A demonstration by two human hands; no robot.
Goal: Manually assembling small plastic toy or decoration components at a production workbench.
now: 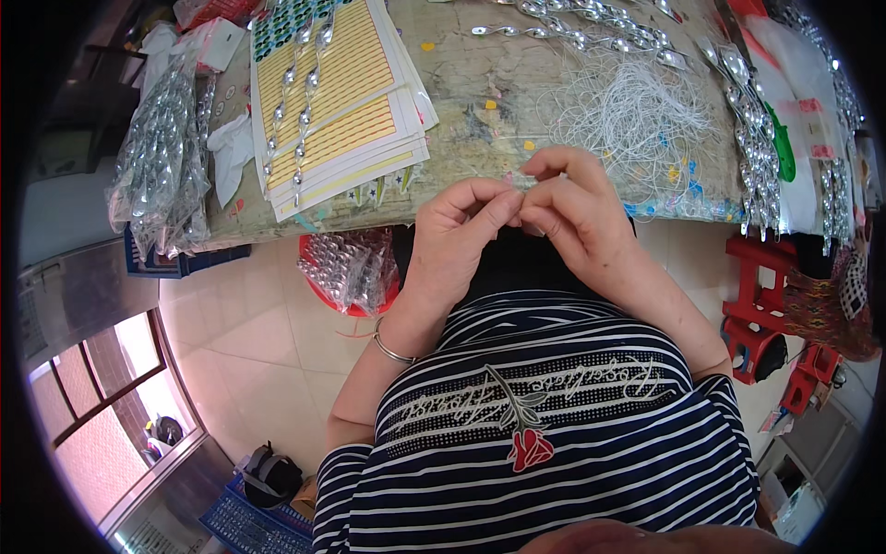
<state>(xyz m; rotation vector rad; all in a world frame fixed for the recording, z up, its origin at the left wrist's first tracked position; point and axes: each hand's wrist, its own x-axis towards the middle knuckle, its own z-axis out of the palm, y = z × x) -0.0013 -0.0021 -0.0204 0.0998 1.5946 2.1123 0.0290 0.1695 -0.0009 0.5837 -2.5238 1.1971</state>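
Observation:
My left hand (459, 231) and my right hand (583, 210) meet fingertip to fingertip just over the table's near edge. Both are closed in a pinch, thumb against forefinger. Whatever lies between the fingertips is too small to make out. Beyond my right hand spreads a loose tangle of thin white string (637, 111). Two silver twisted strips (305, 111) lie on a stack of printed paper sheets (332, 120), to the left and beyond my left hand. Further silver twisted strips (591, 35) rest across the far side of the table.
The worn table (480, 120) carries a clear bag of silver strips (161, 152) and a crumpled white tissue (231, 157) at left. Silver strips (757, 157) and a green object (783, 143) hang by its right edge. Below stand a red basin (392, 300) and red stools (752, 286).

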